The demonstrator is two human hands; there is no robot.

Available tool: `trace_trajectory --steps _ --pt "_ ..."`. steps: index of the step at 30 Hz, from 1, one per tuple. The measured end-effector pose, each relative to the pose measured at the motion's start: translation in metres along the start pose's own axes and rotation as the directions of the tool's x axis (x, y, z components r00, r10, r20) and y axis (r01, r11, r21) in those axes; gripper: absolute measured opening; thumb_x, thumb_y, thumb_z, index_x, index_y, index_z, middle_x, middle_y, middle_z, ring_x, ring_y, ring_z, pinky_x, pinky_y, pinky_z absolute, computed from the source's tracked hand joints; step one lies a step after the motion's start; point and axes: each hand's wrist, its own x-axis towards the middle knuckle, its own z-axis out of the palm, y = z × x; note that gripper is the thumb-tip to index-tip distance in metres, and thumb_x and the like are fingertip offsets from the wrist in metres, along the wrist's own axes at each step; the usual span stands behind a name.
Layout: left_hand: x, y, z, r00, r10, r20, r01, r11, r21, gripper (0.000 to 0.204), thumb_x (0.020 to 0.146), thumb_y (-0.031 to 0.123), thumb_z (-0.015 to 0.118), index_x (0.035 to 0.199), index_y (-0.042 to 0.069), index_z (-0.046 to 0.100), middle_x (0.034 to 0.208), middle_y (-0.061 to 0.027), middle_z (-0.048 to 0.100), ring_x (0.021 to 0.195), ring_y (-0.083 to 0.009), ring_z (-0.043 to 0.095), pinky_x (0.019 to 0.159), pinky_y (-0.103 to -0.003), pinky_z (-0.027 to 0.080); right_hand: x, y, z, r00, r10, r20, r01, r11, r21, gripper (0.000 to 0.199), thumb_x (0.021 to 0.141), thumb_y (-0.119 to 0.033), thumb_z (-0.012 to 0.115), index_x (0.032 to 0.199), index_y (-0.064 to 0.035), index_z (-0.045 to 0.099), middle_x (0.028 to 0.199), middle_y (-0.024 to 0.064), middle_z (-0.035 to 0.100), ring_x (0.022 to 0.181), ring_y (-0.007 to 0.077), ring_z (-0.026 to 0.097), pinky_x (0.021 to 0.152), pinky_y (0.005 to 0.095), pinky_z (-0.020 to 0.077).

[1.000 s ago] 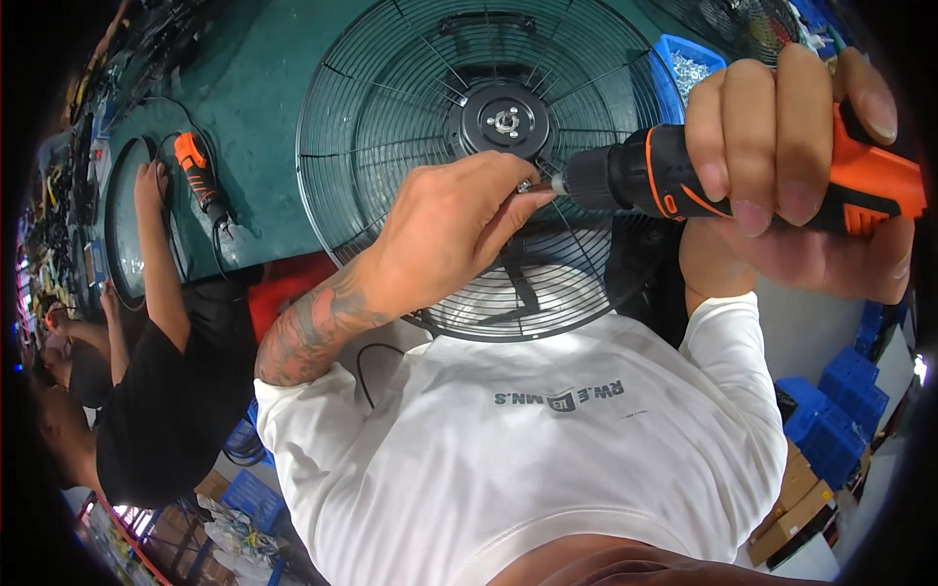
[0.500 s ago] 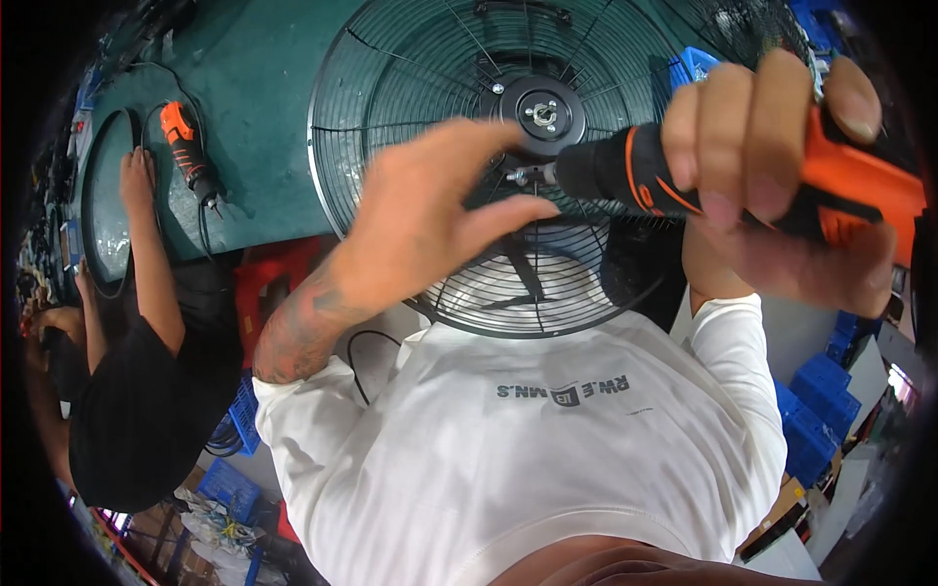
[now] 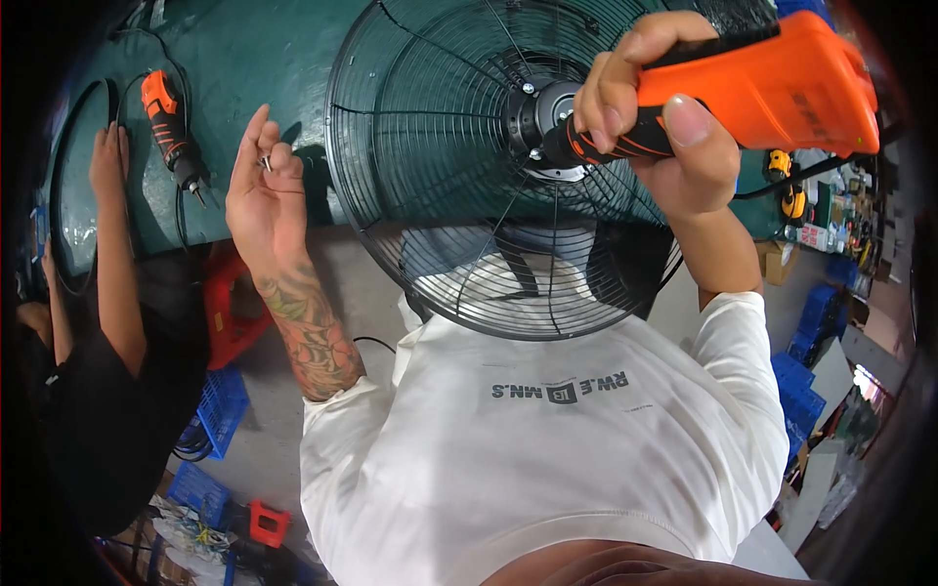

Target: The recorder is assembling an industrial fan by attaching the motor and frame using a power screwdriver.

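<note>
1. The right hand [image 3: 689,181] was wrapped around an orange-and-black power driver [image 3: 782,88], its fingers gripping the black front section and the thumb lying along the near side.
2. The driver's dark nose [image 3: 559,145] pointed left, over the near part of a round black motor [image 3: 561,98]; whether its tip touched a screw could not be told.
3. The motor sat in the middle of a black wire fan guard [image 3: 440,112], whose far part lay over a green table [image 3: 234,59] and whose near part reached out past the table's edge.
4. The left hand [image 3: 269,210] was raised, palm up, to the left of the guard and apart from it. Its index finger stretched upward, while the other fingers curled in, holding a small metal piece [image 3: 265,162].
5. Farther left, a second orange-and-black driver [image 3: 174,132] lay on the table.
6. Beyond it, at the left, a co-worker's hand [image 3: 109,161] rested beside a thin black hoop [image 3: 56,195]; whether the fingers gripped it could not be told.
</note>
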Motion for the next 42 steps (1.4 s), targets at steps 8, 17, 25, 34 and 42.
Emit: trace_trajectory --steps 8,17,25,34,42 --pt "0.002 0.002 0.009 0.991 -0.086 0.106 0.088 0.996 -0.011 0.035 0.109 0.023 0.044 0.125 -0.006 0.056 0.072 0.0011 0.040 0.053 -0.0066 0.032 0.050 -0.022 0.026 0.002 -0.003 0.004 0.999 0.023 0.025 -0.024 0.999 0.040 0.043 0.092 -0.037 0.063 0.116 -0.0039 0.049 0.078 0.0070 0.055 0.065 0.0186 0.055 0.065 0.0348 0.0493" --pt "-0.008 0.010 0.036 0.991 0.002 0.131 -0.036 0.964 0.262 0.031 0.107 0.018 0.048 0.125 -0.006 0.057 0.063 0.0029 0.038 0.051 -0.0046 0.032 0.045 -0.022 0.027 0.001 0.005 0.002 0.991 0.135 0.007 -0.134 0.980 0.143 0.051 0.088 -0.049 0.074 0.108 -0.0068 0.053 0.074 0.0049 0.055 0.064 0.0179 0.056 0.063 0.0331 0.0483" --pt "-0.022 0.008 0.059 0.993 -0.020 0.114 -0.021 0.938 0.347 0.034 0.104 0.017 0.049 0.124 -0.008 0.061 0.063 0.0064 0.040 0.050 -0.0022 0.029 0.046 -0.020 0.024 0.000 0.014 0.000 0.986 0.051 0.156 -0.066 0.993 0.094 0.062 0.081 -0.057 0.081 0.107 -0.0076 0.054 0.074 0.0049 0.058 0.064 0.0190 0.059 0.061 0.0335 0.0508" --pt "-0.071 -0.027 0.102 0.888 -0.125 0.443 -0.266 0.644 0.717 0.016 0.097 0.011 0.065 0.109 0.001 0.066 0.078 -0.0027 0.070 0.059 -0.0042 0.054 0.053 -0.022 0.040 -0.001 0.005 0.011 0.997 0.070 0.037 -0.071 0.997 0.029 0.049 0.092 -0.045 0.068 0.117 -0.0059 0.053 0.077 0.0046 0.057 0.064 0.0176 0.055 0.058 0.0332 0.0468" --pt "-0.088 -0.055 0.121 0.591 -0.145 0.793 -0.744 0.281 0.606 0.017 0.086 0.012 0.079 0.096 0.003 0.069 0.075 -0.0086 0.070 0.054 -0.0195 0.063 0.050 -0.029 0.047 0.003 -0.074 -0.019 0.852 -0.368 0.373 0.270 0.918 0.291 0.061 0.081 -0.055 0.078 0.121 -0.0150 0.056 0.080 0.0009 0.065 0.066 0.0119 0.065 0.063 0.0277 0.0575"
